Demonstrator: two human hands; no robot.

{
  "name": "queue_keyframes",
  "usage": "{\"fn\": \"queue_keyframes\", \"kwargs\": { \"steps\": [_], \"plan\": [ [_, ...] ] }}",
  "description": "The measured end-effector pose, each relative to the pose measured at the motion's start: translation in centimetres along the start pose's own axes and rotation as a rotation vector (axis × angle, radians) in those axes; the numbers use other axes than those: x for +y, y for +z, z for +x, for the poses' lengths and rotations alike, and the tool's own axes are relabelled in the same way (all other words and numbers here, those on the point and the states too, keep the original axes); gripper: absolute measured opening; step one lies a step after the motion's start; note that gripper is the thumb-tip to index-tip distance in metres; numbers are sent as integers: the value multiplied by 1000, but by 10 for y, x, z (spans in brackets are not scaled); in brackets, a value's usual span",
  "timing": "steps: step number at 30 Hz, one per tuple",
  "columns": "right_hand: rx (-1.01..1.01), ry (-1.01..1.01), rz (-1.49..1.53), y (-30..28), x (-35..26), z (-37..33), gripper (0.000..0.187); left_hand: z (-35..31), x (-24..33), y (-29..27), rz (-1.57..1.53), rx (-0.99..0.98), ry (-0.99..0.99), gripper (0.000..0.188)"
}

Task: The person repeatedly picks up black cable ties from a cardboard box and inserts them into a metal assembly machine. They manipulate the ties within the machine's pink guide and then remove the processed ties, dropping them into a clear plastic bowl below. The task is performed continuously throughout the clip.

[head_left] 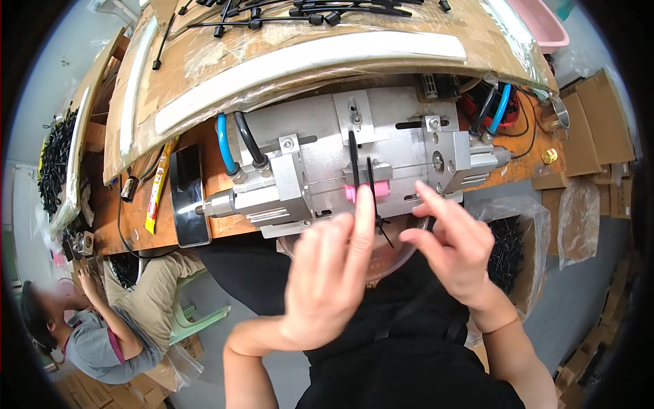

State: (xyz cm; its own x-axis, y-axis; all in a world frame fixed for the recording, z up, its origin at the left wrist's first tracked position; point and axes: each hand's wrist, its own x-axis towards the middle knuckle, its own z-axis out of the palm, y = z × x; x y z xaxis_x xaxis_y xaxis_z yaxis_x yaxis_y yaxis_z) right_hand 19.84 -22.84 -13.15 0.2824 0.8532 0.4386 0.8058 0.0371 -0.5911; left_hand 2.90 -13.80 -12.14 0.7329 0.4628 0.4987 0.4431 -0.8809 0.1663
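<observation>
My left hand (327, 273) is over the front edge of a grey metal fixture (327, 112), its index finger stretched out and the other fingers bent. That fingertip overlaps a pink block (378, 189) and the lower end of a thin black strip (353, 153); whether it touches them I cannot tell. A second slim black piece (370, 174) stands beside the strip. To the right, my right hand (456, 245) is raised with thumb and index finger apart and nothing visible between them. Beneath both hands sits a clear round bowl (402, 258), partly hidden, with black pieces in it.
Metal cylinders with blue hoses (225, 143) flank the fixture. A cardboard-covered shelf (286, 54) above carries several black stems. On the left lie a phone (189, 194) and a yellow packet (157, 187). A bagged box of black parts (507, 252) stands right; another person (112, 341) sits left.
</observation>
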Motion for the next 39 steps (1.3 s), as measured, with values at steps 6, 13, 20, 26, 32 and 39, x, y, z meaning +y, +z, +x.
{"fn": "queue_keyframes", "kwargs": {
  "steps": [6, 13, 20, 26, 32, 39],
  "plan": [
    [96, 93, 119, -7, 5, 1, 53, -12, 19, 41, -79, -134, -98, 65],
    [100, 79, 175, -14, 4, 5, 52, -9, 17, 36, -231, -161, -165, 74],
    [323, -439, -175, -16, 3, 131, 16, 99, -48, 4, -57, 207, 54, 40],
    [-235, -326, -566, 9, -3, 277, 15, 178, -110, -9, -76, -69, -85, 26],
    [-420, -415, -814, -4, -12, 283, 11, 164, -117, -43, -328, -281, -107, 21],
    [-181, -552, -313, 14, -5, 281, 16, 126, -136, -83, -665, 90, -225, 17]
  ]
}}
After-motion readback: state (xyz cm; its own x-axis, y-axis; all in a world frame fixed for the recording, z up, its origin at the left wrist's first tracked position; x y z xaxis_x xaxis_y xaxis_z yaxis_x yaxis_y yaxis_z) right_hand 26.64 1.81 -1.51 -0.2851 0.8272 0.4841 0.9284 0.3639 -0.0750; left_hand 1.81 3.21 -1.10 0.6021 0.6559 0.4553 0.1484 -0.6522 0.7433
